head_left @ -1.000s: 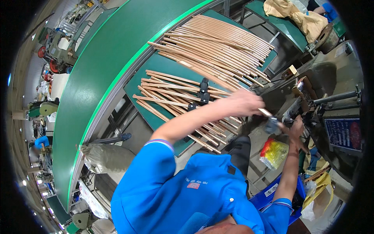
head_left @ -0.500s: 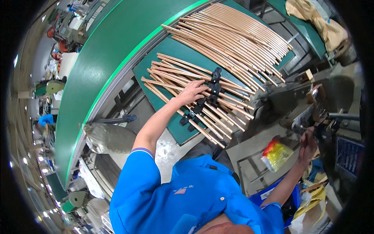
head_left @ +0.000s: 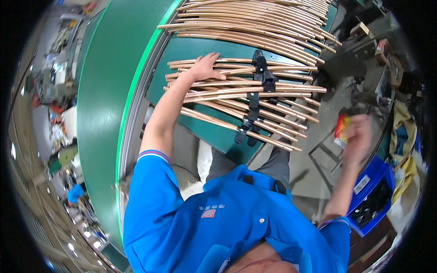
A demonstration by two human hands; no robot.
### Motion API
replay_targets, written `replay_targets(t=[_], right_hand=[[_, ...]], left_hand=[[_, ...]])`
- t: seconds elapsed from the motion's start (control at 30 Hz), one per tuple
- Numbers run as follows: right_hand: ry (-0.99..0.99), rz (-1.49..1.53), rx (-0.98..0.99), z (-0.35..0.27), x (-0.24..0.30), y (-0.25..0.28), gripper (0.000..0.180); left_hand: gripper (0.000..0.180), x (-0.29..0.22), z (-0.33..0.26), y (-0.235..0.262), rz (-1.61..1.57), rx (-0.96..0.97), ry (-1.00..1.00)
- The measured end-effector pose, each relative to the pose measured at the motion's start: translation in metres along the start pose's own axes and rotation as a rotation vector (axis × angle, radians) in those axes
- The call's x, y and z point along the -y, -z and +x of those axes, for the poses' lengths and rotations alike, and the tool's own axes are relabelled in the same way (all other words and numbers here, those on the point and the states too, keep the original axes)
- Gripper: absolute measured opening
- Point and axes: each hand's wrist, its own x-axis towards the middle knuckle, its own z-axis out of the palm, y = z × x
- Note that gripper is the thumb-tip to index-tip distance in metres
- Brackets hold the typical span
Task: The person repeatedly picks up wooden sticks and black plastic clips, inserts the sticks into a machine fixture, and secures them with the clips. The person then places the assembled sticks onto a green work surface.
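My left hand (head_left: 205, 69) lies with its fingers spread over the left part of a loose pile of copper-coloured rods (head_left: 218, 96). Black plastic fittings (head_left: 259, 63) sit on these rods near their middle, in a staggered row toward me. My right hand (head_left: 358, 136) is out to the right, off the table, and smeared by motion. Beside its fingers shows a red and yellow packet (head_left: 340, 127); whether the hand touches it I cannot make out.
Many more copper-coloured rods (head_left: 255, 29) lie side by side on the far part of the green table (head_left: 232, 43). A long green bench (head_left: 104, 91) runs along the left. At the right stand a blue bin (head_left: 362, 193) of black parts and dark machinery (head_left: 375, 98).
My left hand has moved left along the rods, away from the black fittings. My right hand has come away from the machine, toward the packet. The whole view has turned.
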Motion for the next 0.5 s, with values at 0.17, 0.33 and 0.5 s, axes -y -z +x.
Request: replay_targets(t=[0.17,0.33,0.5], right_hand=[[-0.958,0.789,0.355,-0.181,-0.190,-0.217,0.057],[-0.708,0.931,-0.154,-0.184,-0.253,-0.300,0.032],[-0.413,1.088,-0.209,-0.198,-0.268,-0.330,0.045]], left_hand=[[0.105,-0.011,0.000,0.013,0.069,0.089,-0.185],[0.094,-0.008,-0.034,-0.001,-0.391,0.412,-0.125],[0.084,-0.010,-0.054,-0.022,-0.288,0.370,-0.247]])
